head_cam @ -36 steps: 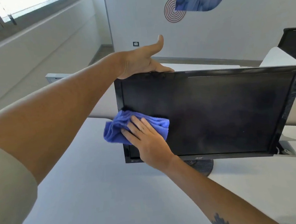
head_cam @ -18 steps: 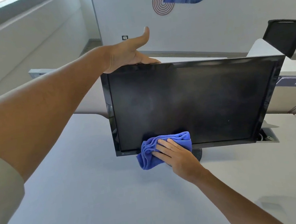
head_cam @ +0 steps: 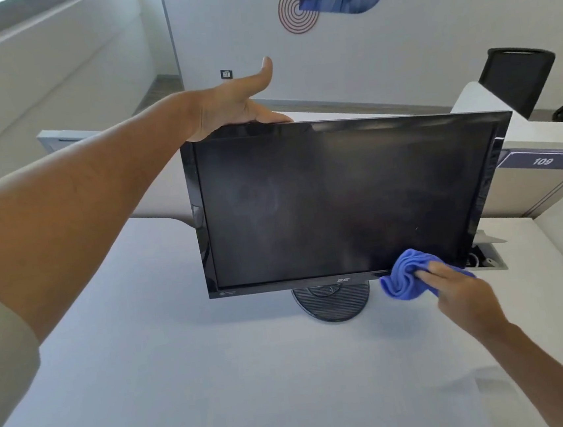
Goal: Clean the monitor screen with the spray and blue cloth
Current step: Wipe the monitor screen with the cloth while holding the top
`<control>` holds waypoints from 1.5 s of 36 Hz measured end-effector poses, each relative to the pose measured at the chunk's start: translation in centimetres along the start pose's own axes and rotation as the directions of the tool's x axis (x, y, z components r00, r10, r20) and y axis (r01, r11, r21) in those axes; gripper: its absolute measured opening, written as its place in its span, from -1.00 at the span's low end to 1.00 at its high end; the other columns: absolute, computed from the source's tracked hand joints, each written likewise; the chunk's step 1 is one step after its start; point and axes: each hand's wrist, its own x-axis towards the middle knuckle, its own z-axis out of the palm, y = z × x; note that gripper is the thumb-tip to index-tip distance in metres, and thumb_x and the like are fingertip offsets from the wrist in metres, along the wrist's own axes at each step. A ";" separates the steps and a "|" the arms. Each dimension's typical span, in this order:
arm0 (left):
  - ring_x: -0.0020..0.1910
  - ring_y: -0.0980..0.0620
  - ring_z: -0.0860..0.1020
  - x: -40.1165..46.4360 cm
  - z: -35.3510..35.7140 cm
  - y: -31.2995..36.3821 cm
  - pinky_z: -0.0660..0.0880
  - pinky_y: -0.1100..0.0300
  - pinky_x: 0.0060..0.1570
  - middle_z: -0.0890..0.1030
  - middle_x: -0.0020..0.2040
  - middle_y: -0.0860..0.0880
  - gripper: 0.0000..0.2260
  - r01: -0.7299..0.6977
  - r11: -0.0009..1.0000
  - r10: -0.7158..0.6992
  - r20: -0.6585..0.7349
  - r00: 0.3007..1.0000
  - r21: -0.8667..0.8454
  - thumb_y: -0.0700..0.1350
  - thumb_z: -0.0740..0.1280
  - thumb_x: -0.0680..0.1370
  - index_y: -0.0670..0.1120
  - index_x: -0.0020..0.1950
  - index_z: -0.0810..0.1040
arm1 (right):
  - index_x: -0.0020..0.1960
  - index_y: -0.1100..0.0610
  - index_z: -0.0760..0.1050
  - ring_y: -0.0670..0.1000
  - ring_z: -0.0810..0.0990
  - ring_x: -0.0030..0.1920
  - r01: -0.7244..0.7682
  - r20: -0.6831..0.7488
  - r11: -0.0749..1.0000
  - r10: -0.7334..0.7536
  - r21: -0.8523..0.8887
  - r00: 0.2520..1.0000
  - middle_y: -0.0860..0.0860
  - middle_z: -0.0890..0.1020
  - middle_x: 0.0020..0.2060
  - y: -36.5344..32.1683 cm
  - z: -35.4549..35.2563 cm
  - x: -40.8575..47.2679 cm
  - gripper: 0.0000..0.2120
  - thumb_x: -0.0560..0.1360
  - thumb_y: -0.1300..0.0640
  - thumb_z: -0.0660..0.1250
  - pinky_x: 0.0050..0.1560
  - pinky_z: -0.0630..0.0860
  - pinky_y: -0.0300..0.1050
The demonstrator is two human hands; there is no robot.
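Bright, even daylight; wide-angle edge distortion

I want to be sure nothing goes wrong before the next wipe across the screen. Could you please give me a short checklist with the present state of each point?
1. Monitor steadied: ok, the left hand rests on its top edge near the left corner.
2. Blue cloth held: ok, the right hand presses it at the lower right corner of the screen.
3. Stand flat on the desk: ok, as far as it shows.
4. Screen clean: not ok, faint hazy marks show on the left half.
5. Spray within reach: cannot tell, no bottle is in view.
6. Open cable hatch beside the cloth: ok, the cloth is apart from it.
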 end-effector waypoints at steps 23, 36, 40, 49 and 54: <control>0.40 0.22 0.01 0.9 -0.3 -0.8 -0.07 -0.27 0.24 0.58 -0.15 0.63 -0.26 -0.043 0.996 0.045 0.030 0.999 -0.077 0.62 -0.18 0.52 0.40 0.54 0.43 | 0.14 0.08 0.71 0.21 0.58 -0.29 -0.058 0.290 0.986 0.101 -0.154 0.952 0.09 0.72 -0.32 -9.5 -2.5 4.1 -0.69 0.45 0.34 0.46 -0.02 0.41 0.07; 0.55 0.20 0.05 0.2 0.0 -0.7 -0.17 -0.28 0.48 0.60 0.23 0.53 -0.31 -0.040 0.996 0.042 0.025 0.999 -0.074 0.66 -0.15 0.47 0.47 0.17 0.68 | 0.04 0.05 0.63 0.09 0.33 -0.33 0.095 0.221 0.993 -0.078 -0.066 0.972 -0.02 0.71 -0.22 -21.8 -0.8 5.3 -0.76 0.43 0.29 0.46 -0.03 0.35 0.01; 0.70 0.12 -0.05 0.3 0.0 -0.6 -0.30 -0.34 0.53 0.51 0.51 0.30 -0.17 -0.015 0.998 0.016 0.012 1.000 -0.068 0.67 -0.15 0.45 0.33 0.31 0.70 | 0.22 0.05 0.51 0.14 0.58 -0.12 0.150 0.307 0.989 -0.140 -0.011 0.941 0.00 0.69 -0.01 -25.7 0.1 6.3 -0.73 0.58 0.27 0.23 0.12 0.29 0.07; 0.43 0.20 0.02 0.4 -0.1 -0.6 -0.11 -0.24 0.34 0.60 -0.13 0.61 -0.27 -0.049 0.996 0.051 0.023 0.998 -0.077 0.60 -0.20 0.52 0.43 0.56 0.39 | 0.22 0.08 0.48 0.13 0.49 -0.19 0.202 0.315 0.976 -0.219 0.085 0.924 0.01 0.68 -0.02 -32.6 0.7 7.6 -0.73 0.56 0.29 0.28 0.16 0.26 0.07; 0.43 0.19 0.02 0.6 -0.2 -0.9 -0.20 -0.31 0.46 0.62 -0.10 0.59 -0.21 -0.068 0.995 0.070 0.031 0.997 -0.072 0.63 -0.18 0.48 0.38 0.59 0.38 | 0.22 0.03 0.51 0.10 0.38 -0.29 0.139 0.345 0.965 -0.212 0.224 0.914 0.01 0.71 -0.10 -34.3 1.1 8.3 -0.81 0.63 0.20 0.31 0.04 0.22 -0.02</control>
